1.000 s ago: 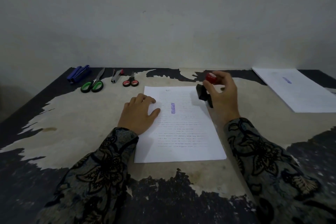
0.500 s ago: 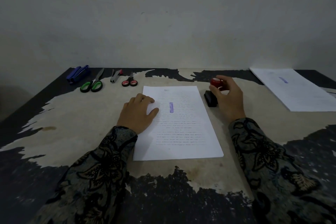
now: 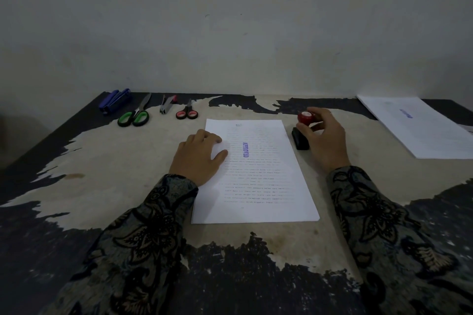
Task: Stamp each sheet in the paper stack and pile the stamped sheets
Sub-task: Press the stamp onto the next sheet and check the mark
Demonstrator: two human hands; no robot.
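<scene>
Hands apart, the left hand (image 3: pixel 198 158) lay flat on the stack's top sheet (image 3: pixel 258 174), already marked APPROVED, while the right hand (image 3: pixel 323 138) had lowered the stamp (image 3: pixel 302 133) to the table (image 3: pixel 107 176), fingers around its knob, so piling seemed next.

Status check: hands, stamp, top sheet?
Left hand flat on stamped sheet. Right hand grips stamp, set on table beside sheet. Nothing in the way.

dark, seemingly batik floral long sleeves (image 3: pixel 143 233)
</scene>
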